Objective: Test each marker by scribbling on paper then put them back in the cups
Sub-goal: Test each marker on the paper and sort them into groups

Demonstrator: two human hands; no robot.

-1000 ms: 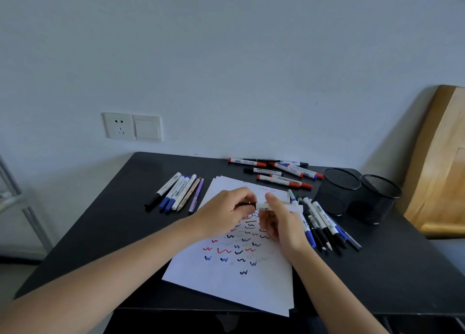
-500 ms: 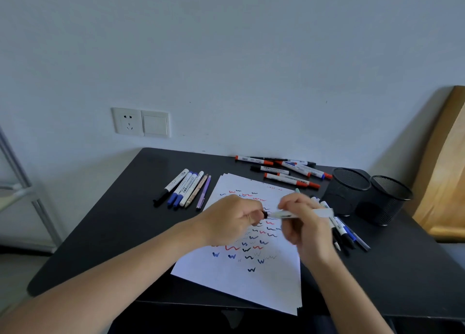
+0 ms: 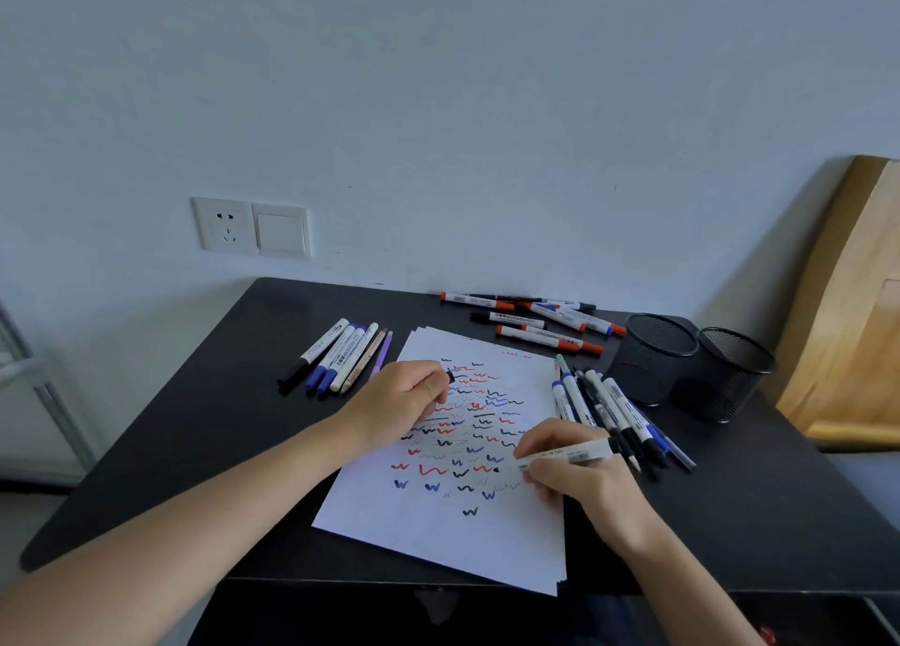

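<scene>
Right hand (image 3: 579, 480), fingers pinched round the uncapped marker (image 3: 570, 455), black tip down on the scribbled paper (image 3: 438, 538) near the desk (image 3: 195, 426) front edge. Left hand (image 3: 394, 402) is curled round the black cap (image 3: 450, 377) over the sheet, and two mesh cups (image 3: 643, 377) stand back right.

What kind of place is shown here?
Probably a home or office workspace: a black desk against a plain white wall, a white socket and switch plate, two black mesh pen cups.

Black table (image 3: 195, 426), white wall socket (image 3: 226, 226) beside switch (image 3: 281, 231), wooden board (image 3: 852, 329) leaning at right
</scene>
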